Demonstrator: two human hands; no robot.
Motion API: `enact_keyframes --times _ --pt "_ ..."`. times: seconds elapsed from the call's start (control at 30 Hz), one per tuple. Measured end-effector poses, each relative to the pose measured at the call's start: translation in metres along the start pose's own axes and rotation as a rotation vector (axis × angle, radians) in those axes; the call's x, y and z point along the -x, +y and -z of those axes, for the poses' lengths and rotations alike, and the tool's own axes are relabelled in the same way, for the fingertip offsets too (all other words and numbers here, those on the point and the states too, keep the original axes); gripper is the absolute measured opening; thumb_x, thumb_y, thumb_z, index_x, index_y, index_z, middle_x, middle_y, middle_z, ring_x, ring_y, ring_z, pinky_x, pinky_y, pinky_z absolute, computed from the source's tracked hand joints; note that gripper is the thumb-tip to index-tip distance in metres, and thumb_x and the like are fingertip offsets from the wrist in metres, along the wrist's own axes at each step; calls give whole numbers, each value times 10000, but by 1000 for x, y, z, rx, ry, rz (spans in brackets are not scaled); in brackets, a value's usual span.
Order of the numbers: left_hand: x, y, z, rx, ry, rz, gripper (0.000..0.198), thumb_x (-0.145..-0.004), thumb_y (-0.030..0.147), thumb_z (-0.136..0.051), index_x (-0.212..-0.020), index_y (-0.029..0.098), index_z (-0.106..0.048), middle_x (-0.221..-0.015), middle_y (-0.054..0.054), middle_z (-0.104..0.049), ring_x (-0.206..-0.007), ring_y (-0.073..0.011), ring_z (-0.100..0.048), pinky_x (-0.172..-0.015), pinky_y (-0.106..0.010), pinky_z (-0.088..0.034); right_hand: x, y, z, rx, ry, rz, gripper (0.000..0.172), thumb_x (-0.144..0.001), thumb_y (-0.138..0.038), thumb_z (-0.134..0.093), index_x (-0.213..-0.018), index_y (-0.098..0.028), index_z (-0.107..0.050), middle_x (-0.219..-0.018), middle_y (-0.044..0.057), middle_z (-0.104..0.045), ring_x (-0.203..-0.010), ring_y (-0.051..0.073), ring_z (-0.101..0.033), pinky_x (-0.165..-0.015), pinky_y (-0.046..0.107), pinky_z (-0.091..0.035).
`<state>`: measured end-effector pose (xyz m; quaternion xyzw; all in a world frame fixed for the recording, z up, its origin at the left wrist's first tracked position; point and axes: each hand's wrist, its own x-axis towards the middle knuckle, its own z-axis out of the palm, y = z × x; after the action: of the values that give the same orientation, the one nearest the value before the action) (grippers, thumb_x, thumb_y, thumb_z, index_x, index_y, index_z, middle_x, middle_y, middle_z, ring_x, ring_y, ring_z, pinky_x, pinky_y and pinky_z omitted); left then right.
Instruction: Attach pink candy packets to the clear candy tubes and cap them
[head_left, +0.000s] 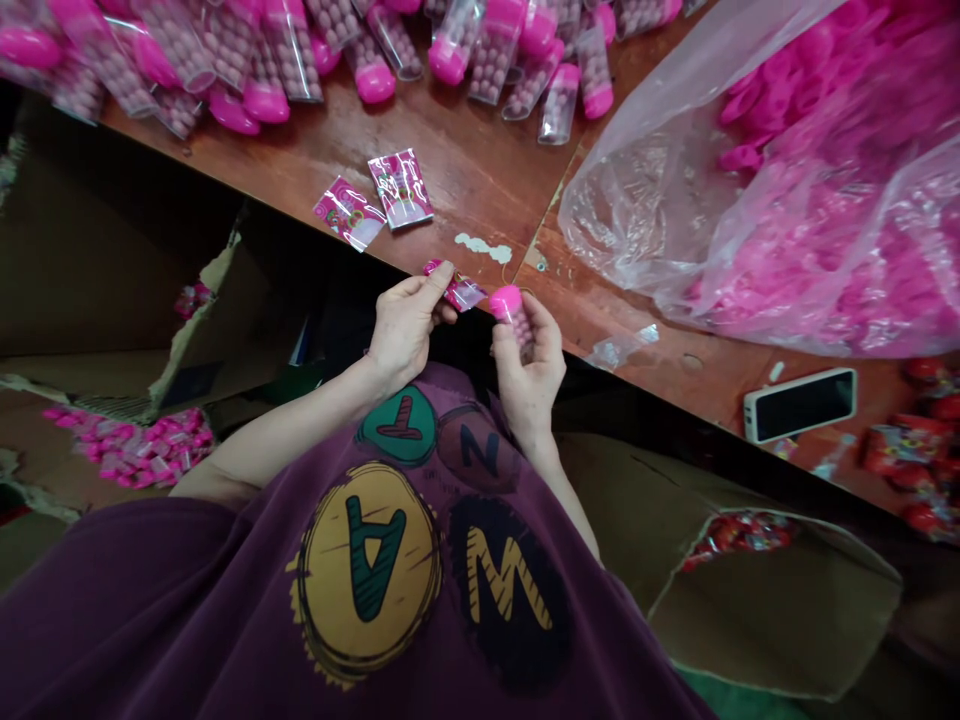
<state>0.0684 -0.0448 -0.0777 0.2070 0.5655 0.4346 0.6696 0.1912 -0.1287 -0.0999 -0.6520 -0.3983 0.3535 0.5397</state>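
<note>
My left hand [410,325] pinches a small glossy pink printed label [463,291] near the table's front edge. Just to its right, my right hand [531,365] grips a clear tube of pink balls [511,312] with a bright pink cap pointing up and away from me. A thin loop of cord shows by the cap; what it is fixed to I cannot make out. The label and the cap are close together, with a narrow gap between them. Two more pink printed pieces, a flat label [350,213] and a stack of labels [401,189], lie on the wooden table beyond my left hand.
Many pink-capped tubes [285,50] lie along the table's back. A clear plastic bag [637,200] of pink parts covers the right. A phone [799,404] lies near the front edge, beside red packets [911,450]. Open cardboard boxes [780,610] stand below the table.
</note>
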Motion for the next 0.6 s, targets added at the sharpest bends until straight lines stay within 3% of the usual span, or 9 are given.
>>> enact_keyframes --times 0.1,0.2,0.37,0.6 --pt "-1 0 0 15 22 -1 488 -815 554 -877 -655 172 -618 -592 22 -623 -508 -59 -548 -559 -210 -433 3 -9 -4 -195 -76 -75 374 -1059 -540 -538 -1334 -299 -620 -955 12 -729 -683 120 -636 -669 297 -571" --pt "-1 -1 -1 23 38 -4 486 -815 553 -878 -651 176 -618 -579 25 -614 -510 -64 -548 -560 -212 -434 7 -10 -12 -345 -126 -127 366 -1078 -567 -486 -1298 -295 -594 -829 -20 -709 -547 93 -568 -552 263 -508" --pt "1 -3 -1 41 25 -25 474 -826 540 -874 -654 175 -625 -594 22 -618 -524 -63 -551 -572 -210 -440 9 -5 -20 -401 -124 -169 336 -1071 -569 -508 -1289 -314 -537 -760 -40 -666 -535 112 -594 -482 254 -481" --pt "2 -5 -1 71 -7 -12 483 -813 559 -880 -676 175 -620 -590 29 -604 -526 -61 -544 -566 -202 -438 11 -5 -24 -455 -142 -274 402 -1046 -588 -555 -1323 -306 -480 -797 -35 -705 -598 129 -673 -513 266 -540"
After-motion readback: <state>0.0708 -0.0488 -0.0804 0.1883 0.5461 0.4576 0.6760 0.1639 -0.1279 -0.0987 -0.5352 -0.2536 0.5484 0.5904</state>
